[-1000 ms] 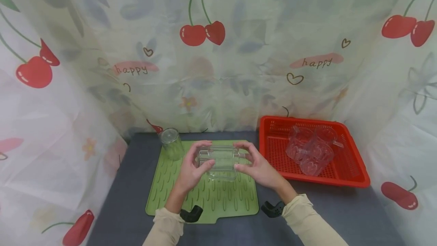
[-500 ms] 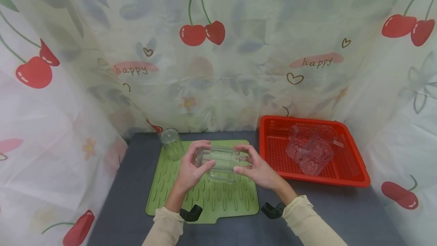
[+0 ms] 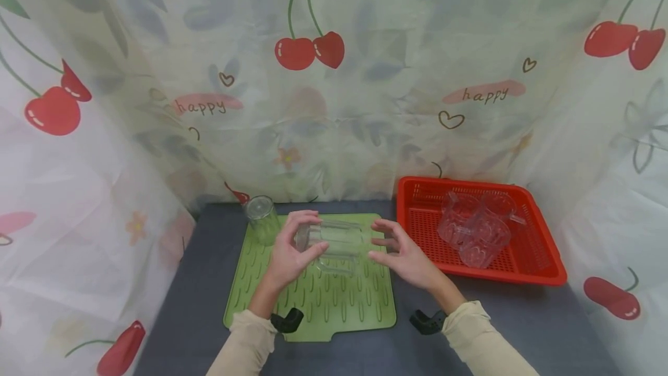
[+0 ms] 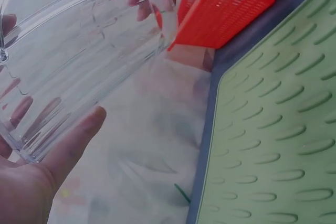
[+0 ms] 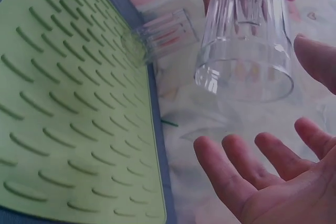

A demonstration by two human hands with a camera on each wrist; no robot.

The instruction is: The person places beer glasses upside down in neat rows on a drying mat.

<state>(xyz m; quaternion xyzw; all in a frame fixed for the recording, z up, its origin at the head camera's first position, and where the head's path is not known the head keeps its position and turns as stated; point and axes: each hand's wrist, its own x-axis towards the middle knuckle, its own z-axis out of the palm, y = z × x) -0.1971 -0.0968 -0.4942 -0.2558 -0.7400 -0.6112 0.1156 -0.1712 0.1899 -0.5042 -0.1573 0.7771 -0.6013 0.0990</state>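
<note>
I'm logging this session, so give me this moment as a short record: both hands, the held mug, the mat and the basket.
Left hand: grips the base end of a clear mug
Right hand: apart from the mug, facing its mouth
Mug pose: on its side, held above the mat
Mat: green, ridged, on a dark table
On mat: a clear glass, back left corner
Basket: red, right of the mat, clear mugs inside

The left hand (image 4: 31, 182) grips a clear mug (image 4: 73, 72); a red basket (image 4: 228, 11) and ridged green mat (image 4: 278, 124) show beyond.
</note>
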